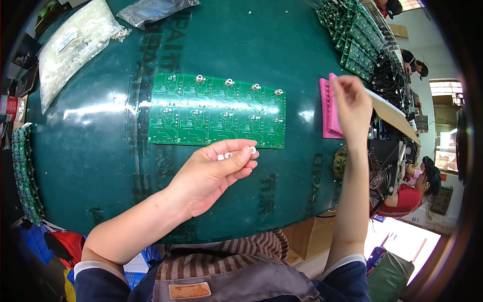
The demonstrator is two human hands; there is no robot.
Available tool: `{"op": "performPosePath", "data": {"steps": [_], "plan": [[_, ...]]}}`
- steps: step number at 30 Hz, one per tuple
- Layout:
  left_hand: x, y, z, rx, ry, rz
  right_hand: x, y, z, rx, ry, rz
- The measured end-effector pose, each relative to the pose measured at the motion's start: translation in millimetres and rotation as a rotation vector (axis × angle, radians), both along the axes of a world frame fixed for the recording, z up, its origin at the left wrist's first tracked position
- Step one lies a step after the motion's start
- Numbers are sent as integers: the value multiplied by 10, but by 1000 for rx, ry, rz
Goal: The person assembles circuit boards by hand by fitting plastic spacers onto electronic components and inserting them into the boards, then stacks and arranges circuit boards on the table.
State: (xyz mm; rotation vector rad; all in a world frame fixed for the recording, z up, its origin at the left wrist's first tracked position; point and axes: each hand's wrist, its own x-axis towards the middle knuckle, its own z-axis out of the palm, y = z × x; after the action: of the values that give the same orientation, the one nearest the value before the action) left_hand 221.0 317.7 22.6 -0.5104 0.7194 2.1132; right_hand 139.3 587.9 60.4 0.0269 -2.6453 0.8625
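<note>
You are part-way through fitting small white connectors (236, 155) along the top edge of the green circuit board panel (217, 117); four are already sitting there, toward its right end. Your left hand (211, 176) is cupping a few spare ones, fingers loosely curled. Your right hand (352, 105) is pinching shut over the pink foam (327, 108), though what it holds I cannot tell. Next, by my judgement, you will be needing a fine pinch and careful alignment.
</note>
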Motion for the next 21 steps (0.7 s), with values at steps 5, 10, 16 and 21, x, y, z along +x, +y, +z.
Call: {"op": "performPosePath", "data": {"steps": [5,10,16,21], "plan": [[22,-26,-34,67,1,29,881,-904,0,-570,-301,314],[39,-2,-27,119,40,27,981,-990,-54,-735,-367,299],[55,-4,-19,105,35,34,987,-981,-43,-733,-374,290],[63,-12,-24,102,68,58,962,-991,-71,-571,-308,323]]}}
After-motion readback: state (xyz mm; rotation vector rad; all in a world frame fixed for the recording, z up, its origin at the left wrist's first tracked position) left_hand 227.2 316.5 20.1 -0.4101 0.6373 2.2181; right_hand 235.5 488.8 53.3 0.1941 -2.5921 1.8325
